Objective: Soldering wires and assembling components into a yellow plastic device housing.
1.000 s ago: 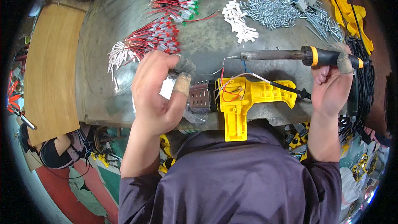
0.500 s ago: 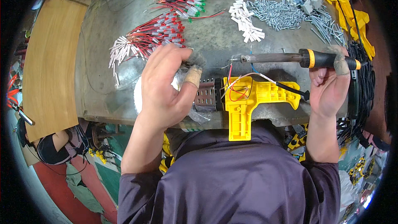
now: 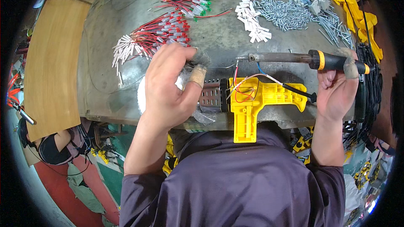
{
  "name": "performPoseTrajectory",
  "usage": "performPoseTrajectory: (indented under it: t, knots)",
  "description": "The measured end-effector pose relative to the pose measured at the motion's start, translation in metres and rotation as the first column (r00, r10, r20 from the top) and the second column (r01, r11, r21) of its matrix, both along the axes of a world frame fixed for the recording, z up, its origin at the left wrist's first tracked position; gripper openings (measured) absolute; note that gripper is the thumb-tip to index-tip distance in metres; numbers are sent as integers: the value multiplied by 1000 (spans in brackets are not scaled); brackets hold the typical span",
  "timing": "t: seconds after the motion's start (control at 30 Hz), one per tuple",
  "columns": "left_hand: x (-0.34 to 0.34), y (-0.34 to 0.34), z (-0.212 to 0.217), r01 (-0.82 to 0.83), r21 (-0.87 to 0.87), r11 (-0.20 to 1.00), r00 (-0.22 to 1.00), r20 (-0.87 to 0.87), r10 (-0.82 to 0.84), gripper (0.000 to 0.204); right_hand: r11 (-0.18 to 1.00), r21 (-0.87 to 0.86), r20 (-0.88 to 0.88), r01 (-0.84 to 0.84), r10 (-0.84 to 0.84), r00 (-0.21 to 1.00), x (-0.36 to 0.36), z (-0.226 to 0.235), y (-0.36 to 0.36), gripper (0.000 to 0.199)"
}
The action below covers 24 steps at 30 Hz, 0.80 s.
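Observation:
My right hand (image 3: 338, 90) grips the black-and-yellow handle of a soldering iron (image 3: 282, 58), which lies level in the air and points left. Thumb and fingertips of my left hand (image 3: 166, 86), with coverings on them, pinch a thin solder wire (image 3: 222, 67). The solder's free end reaches the iron's tip, where the upright end of a red wire (image 3: 236, 72) also meets it. Below sits a yellow pistol-shaped housing half (image 3: 245, 113) with red, white and black wires inside. A perforated metal tube (image 3: 209, 96) joins its left side, partly hidden by my left hand.
Red-capped (image 3: 174, 29) and green-capped (image 3: 202, 0) wired parts lie in piles on the metal table (image 3: 113, 12). White sleeves (image 3: 252, 21), screws (image 3: 282, 12) and yellow housings (image 3: 357, 17) are at the back right. A wooden board (image 3: 52, 67) stands left.
The view has shifted slightly, so most things appear a little farther right. Both hands keep their grips, and the iron's tip stays at the red wire's end.

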<state>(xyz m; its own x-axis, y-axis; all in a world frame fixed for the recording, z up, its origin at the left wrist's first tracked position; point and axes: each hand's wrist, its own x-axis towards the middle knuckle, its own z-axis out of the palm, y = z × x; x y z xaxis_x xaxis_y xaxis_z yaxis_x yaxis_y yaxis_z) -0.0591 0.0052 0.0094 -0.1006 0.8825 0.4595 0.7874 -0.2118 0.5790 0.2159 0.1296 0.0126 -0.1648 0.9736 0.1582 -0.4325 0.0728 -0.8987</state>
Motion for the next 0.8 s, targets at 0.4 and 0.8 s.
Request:
performPoseTrajectory:
  t: [0.4,0.8]
  knots:
    - [2,0,10,226,43,973,974,-13,-226,33,998,57,9,-39,39,999,18,6,-8,32]
    - [2,5,6,207,86,974,978,-45,-204,38,972,229,36,-52,45,998,15,7,-14,33]
